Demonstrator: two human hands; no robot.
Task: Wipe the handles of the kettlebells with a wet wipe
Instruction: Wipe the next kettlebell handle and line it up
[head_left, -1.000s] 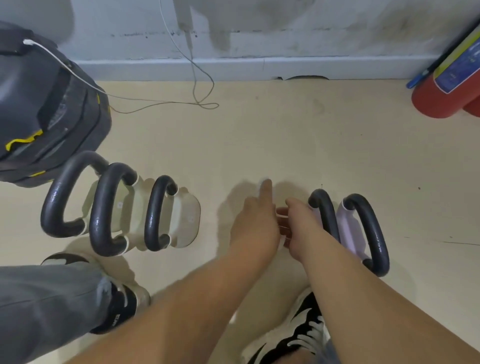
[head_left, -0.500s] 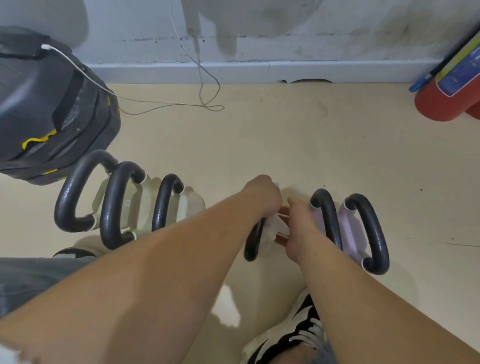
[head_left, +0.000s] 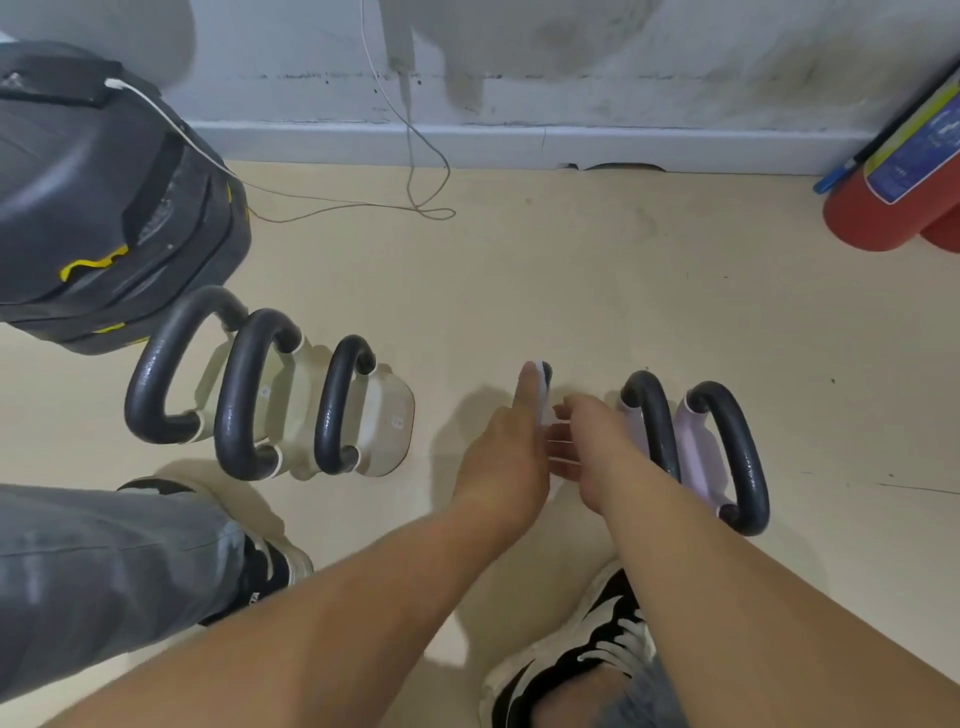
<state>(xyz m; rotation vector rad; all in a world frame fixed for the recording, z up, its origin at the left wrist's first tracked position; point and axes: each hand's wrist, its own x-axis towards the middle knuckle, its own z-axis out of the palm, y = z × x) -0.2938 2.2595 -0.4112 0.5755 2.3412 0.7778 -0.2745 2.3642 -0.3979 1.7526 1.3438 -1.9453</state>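
A kettlebell's dark handle (head_left: 547, 372) pokes out just past my fingertips in the middle of the floor; the rest of that kettlebell is hidden under my hands. My left hand (head_left: 501, 457) grips the white wet wipe (head_left: 545, 405) around this handle, index finger stretched forward along it. My right hand (head_left: 592, 441) sits right beside it, fingers curled round the same handle. Three cream kettlebells (head_left: 291, 405) with black handles stand in a row on the left. Two lilac kettlebells (head_left: 696, 452) stand directly right of my right hand.
A dark bag (head_left: 104, 197) with a white cable lies at the back left, touching the cream row. A red fire extinguisher (head_left: 883, 208) lies at the back right by the wall (head_left: 571, 67). My shoes (head_left: 582, 654) and grey trouser leg (head_left: 104, 571) fill the near floor.
My left hand slid back towards me along the middle handle with the wipe, then forward again, index finger now extended. My right hand stayed in place.
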